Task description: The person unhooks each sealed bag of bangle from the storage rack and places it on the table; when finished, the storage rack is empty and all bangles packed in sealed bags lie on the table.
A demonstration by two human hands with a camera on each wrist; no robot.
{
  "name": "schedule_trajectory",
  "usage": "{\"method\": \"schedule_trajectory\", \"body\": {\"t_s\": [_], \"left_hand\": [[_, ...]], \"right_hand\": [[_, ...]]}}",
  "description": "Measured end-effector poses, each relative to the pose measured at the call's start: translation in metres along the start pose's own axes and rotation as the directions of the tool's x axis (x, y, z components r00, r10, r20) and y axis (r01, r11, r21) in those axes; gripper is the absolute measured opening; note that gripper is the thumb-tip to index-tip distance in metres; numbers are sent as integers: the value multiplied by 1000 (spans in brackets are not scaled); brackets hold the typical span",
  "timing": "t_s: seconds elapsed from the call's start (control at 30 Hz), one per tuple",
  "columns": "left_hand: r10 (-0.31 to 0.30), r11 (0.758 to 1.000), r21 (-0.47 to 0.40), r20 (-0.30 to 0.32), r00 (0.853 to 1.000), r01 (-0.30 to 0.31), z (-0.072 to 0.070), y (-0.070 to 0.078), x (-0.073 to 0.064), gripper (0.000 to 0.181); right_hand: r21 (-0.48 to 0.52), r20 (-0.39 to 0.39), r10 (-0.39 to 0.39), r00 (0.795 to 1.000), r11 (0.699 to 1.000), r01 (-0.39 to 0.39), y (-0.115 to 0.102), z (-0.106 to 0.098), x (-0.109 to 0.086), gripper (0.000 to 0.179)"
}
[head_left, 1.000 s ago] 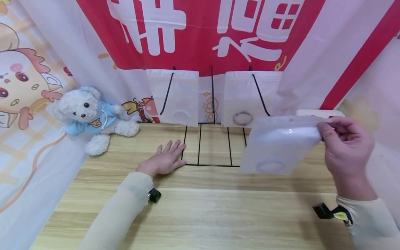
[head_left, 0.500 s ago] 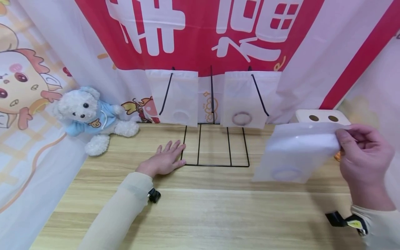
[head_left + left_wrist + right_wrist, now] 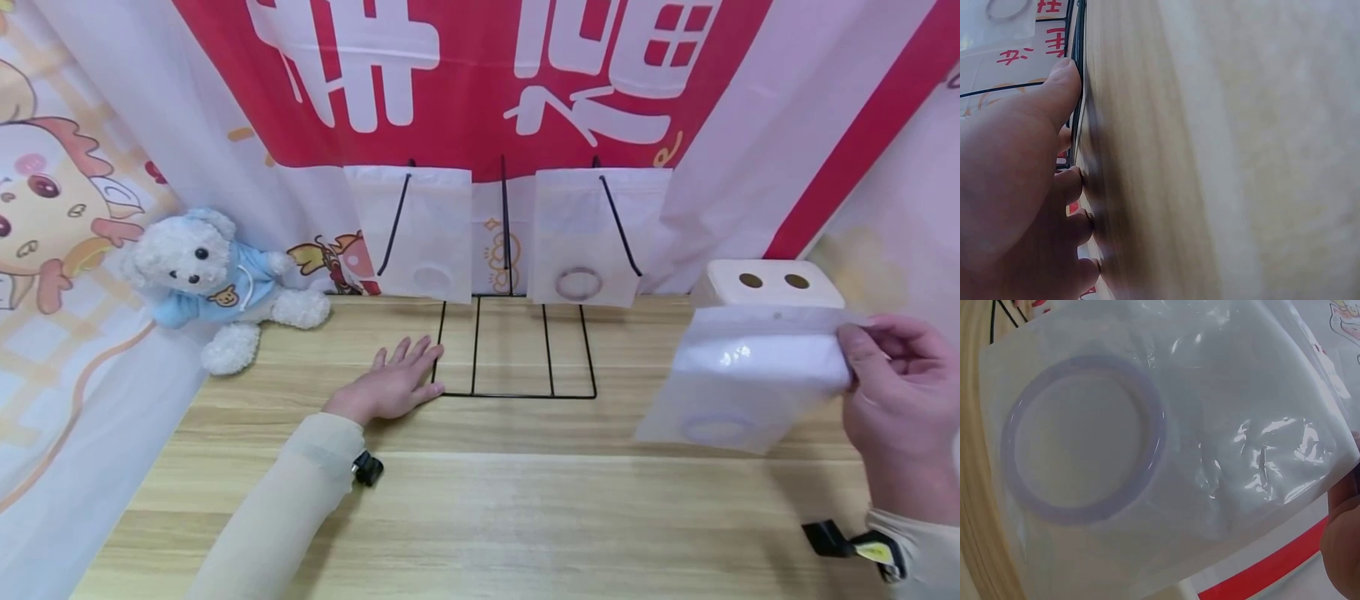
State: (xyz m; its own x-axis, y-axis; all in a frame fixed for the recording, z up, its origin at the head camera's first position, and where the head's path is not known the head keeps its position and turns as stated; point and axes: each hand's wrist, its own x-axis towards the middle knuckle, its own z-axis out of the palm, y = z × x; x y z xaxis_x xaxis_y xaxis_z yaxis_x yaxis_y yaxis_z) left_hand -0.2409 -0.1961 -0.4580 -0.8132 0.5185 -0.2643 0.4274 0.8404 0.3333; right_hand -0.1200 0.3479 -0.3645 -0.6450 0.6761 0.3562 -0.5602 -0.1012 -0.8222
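Two hands show in my head view, over a wood-grain table [image 3: 480, 517] backed by a red-and-white printed curtain [image 3: 465, 146]; at the left I have a white plush bear [image 3: 225, 287] in a light blue hoodie, seated on the wood against the cloth. To its right the left hand [image 3: 390, 383] lies flat, back uppermost, fingers straight and apart, gripping nothing, its tips at the left base wire of a black wire display stand [image 3: 506, 221]. From the left wrist I see the thumb close up to black wire, though I cannot tell how firmly it touches. The stand's left hook carries one hung bag [image 3: 435, 221] with a faint pale ring low inside; past the central post, the right hook carries a second bag [image 3: 585, 221] with a darker, pinkish bangle. Farther right, a white box [image 3: 768, 292] with two round holes stands at the table's back edge, and just in front of it I get the translucent pouch [image 3: 750, 375], held tilted above the table, a lavender bangle [image 3: 1155, 422] in its lower part. Its upper right corner is pinched between thumb and fingers of the right hand [image 3: 903, 400], clamped on the plastic
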Motion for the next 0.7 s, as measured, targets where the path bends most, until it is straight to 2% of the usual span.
{"method": "schedule_trajectory", "body": {"t_s": [0.17, 0.33, 0.47, 0.6, 0.7], "left_hand": [[3, 1000, -3, -2, 1000, -3, 0, 0, 0, 74], [4, 1000, -5, -2, 1000, -4, 0, 1, 0, 74], [3, 1000, -5, -3, 1000, -3, 0, 0, 0, 74], [2, 1000, -7, -4, 1000, -2, 0, 0, 0, 74], [4, 1000, -8, -4, 1000, -4, 0, 0, 0, 74]], "right_hand": [[-103, -30, 34, 999, 994, -37, 0, -11, 1, 16], [-103, -57, 53, 997, 993, -59, -1, -19, 4, 19], [-152, -53, 71, 996, 985, -78, -1, -25, 8, 21], [-214, -62, 137, 989, 966, -147, 2, -31, 13, 19], [-287, -91, 203, 975, 932, -221, 5, -35, 19, 17]]}}
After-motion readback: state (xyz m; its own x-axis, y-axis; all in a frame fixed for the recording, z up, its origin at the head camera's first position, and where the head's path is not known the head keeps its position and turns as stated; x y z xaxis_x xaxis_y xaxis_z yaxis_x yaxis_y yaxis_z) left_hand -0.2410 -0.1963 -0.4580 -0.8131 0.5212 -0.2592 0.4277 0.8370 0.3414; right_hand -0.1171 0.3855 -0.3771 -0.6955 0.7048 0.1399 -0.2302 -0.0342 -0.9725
